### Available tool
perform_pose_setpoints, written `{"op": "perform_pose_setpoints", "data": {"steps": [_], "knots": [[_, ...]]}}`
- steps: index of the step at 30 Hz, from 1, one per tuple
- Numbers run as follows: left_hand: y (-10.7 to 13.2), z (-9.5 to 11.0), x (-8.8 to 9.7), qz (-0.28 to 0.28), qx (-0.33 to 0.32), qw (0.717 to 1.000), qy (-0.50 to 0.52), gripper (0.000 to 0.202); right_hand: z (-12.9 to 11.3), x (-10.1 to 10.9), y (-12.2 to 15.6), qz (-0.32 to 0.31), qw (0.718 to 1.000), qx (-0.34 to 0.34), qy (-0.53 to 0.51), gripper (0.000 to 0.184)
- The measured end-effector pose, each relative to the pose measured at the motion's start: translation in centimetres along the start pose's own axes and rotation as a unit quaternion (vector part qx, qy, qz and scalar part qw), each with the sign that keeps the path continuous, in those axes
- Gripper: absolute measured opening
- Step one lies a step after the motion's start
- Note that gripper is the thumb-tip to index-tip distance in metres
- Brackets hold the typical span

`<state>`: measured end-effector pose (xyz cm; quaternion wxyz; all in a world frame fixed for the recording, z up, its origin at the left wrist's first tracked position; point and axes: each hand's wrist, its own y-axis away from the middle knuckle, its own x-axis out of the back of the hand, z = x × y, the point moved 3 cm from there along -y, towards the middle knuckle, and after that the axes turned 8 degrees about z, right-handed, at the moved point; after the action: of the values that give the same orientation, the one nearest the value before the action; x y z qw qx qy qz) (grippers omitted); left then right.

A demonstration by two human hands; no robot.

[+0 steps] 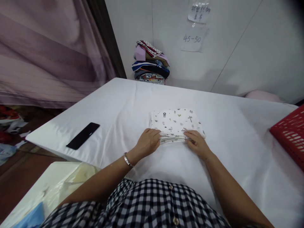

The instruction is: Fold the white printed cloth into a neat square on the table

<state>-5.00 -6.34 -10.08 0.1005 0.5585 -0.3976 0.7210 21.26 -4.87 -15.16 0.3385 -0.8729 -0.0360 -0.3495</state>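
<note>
On the white-covered bench (114, 104), mid-surface, lies a folded white cotton cloth with small printed motifs (177, 122). Left hand (147, 142) and right hand (197, 142) pinch its near edge. It looks soft, light and floppy, best gripped along folded edges.

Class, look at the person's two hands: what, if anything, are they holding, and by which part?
Both the left hand and right hand grip the folded printed cloth along its near edge, one hand at each end of it.
</note>
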Motion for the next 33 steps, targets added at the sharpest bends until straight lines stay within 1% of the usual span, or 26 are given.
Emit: {"op": "perform_pose_setpoints", "data": {"steps": [2,4,6,8,11,14,17,20,25,29,33], "knots": [[0.4,0.2,0.0,0.006,-0.015,1.000,0.012,0.015,0.0,0.1,0.0,0.002,1.000,0.003,0.000,0.033],[0.9,0.3,-0.4,-0.011,-0.025,0.999,0.021,0.013,-0.1,0.1,0.1,0.000,1.000,0.002,0.001,0.033],[1.3,0.2,-1.0,-0.024,-0.024,0.999,0.023,0.011,-0.1,0.1,0.1,0.000,1.000,0.007,0.004,0.033],[1.5,0.0,-1.3,-0.022,-0.012,0.999,0.022,0.014,-0.1,0.0,0.0,0.002,1.000,0.017,0.010,0.033],[1.5,-0.4,-1.4,-0.001,0.002,1.000,0.029,0.021,-0.1,0.0,-0.1,0.005,1.000,0.020,0.018,0.032],[1.2,-0.7,-1.3,0.044,0.018,0.997,0.055,0.027,-0.1,0.0,-0.2,0.007,1.000,0.017,0.024,0.031],[1.1,-1.1,-1.3,0.081,0.050,0.992,0.084,0.025,-0.2,0.0,-0.2,0.011,0.999,0.022,0.029,0.030],[1.2,-1.3,-1.5,0.085,0.063,0.990,0.095,0.021,-0.2,0.0,-0.2,0.023,0.999,0.021,0.031,0.029],[1.7,-0.9,-1.7,0.041,0.032,0.996,0.072,0.022,-0.2,-0.1,-0.2,0.035,0.999,0.015,0.032,0.028],[1.7,-0.5,-1.5,-0.006,0.039,0.998,0.042,0.015,-0.1,-0.2,-0.2,0.030,0.999,0.009,0.034,0.027],[1.0,0.0,-1.3,-0.054,0.042,0.998,0.012,0.011,0.0,-0.2,-0.1,0.029,0.999,0.006,0.030,0.028]]}}
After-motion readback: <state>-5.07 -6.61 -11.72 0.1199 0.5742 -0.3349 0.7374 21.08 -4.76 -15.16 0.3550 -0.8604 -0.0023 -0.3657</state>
